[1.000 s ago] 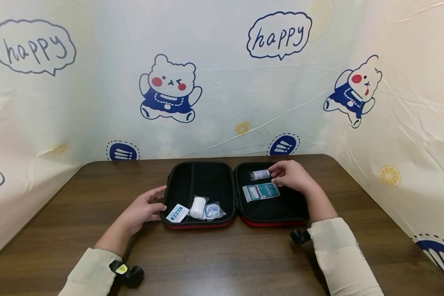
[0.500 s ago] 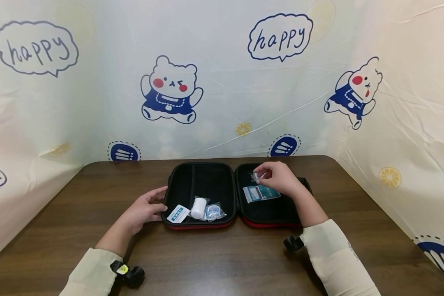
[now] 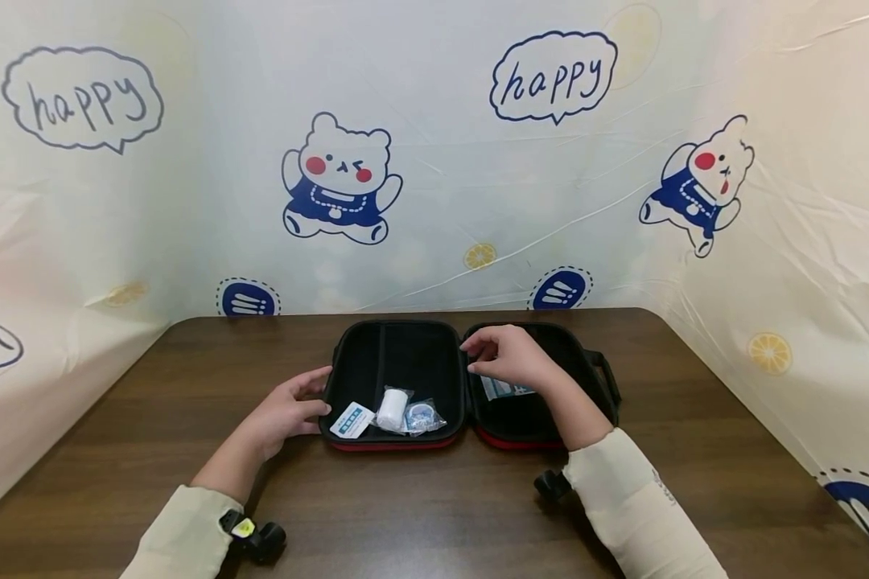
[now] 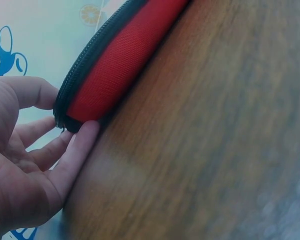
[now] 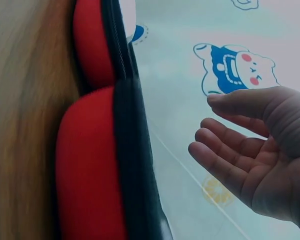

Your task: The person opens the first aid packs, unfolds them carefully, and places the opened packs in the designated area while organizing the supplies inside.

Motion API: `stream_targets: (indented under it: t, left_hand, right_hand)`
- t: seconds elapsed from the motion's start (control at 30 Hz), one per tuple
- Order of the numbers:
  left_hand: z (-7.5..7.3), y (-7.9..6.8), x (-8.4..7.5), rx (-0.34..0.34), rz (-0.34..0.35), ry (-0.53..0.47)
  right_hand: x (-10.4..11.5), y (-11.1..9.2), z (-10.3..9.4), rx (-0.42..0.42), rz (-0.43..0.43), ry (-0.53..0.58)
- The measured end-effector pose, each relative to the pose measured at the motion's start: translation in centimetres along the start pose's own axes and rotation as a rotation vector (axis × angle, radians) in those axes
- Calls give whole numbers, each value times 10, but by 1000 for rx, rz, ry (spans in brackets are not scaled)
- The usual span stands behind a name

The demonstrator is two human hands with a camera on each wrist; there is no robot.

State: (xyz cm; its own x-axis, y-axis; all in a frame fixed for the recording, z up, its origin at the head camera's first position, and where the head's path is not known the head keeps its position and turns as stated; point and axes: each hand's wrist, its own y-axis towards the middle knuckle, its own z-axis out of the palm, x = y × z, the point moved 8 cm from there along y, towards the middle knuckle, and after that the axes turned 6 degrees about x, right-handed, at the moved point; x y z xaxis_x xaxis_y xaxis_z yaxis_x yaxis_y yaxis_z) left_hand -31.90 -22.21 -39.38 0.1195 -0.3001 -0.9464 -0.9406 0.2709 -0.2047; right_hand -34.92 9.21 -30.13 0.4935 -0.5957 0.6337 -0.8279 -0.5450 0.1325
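A red zip case [image 3: 420, 354] with a black lining lies spread open on the table. My left hand [image 3: 282, 412] holds its left edge; the left wrist view shows fingers on the zipper rim and on the red side. My right hand [image 3: 510, 354] hovers over the case's middle hinge, its fingers loosely bent and holding nothing in the right wrist view. The left half contains a blue-and-white packet [image 3: 352, 420], a white bandage roll [image 3: 393, 408] in clear wrap and a clear-wrapped round item [image 3: 424, 417]. A teal packet [image 3: 503, 389] lies in the right half, partly behind my right hand.
The case stands toward the far side of the wooden table [image 3: 405, 515]. A black carry handle [image 3: 604, 374] sticks out at its right edge. Behind the table hangs a printed curtain [image 3: 434, 193].
My right hand has moved left, from the wrapped white roll in the right half to above the hinge. That roll is hidden from view now. My left hand has stayed put.
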Motion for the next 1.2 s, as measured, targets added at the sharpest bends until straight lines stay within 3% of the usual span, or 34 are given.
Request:
stream_targets:
  t: [0.57, 1.2]
  left_hand:
    - [0, -1, 3, -13, -1, -20]
    - [0, -1, -1, -14, -8, -4]
  right_hand:
    - [32, 29, 31, 109, -49, 24]
    - [33, 31, 60, 161, -71, 120]
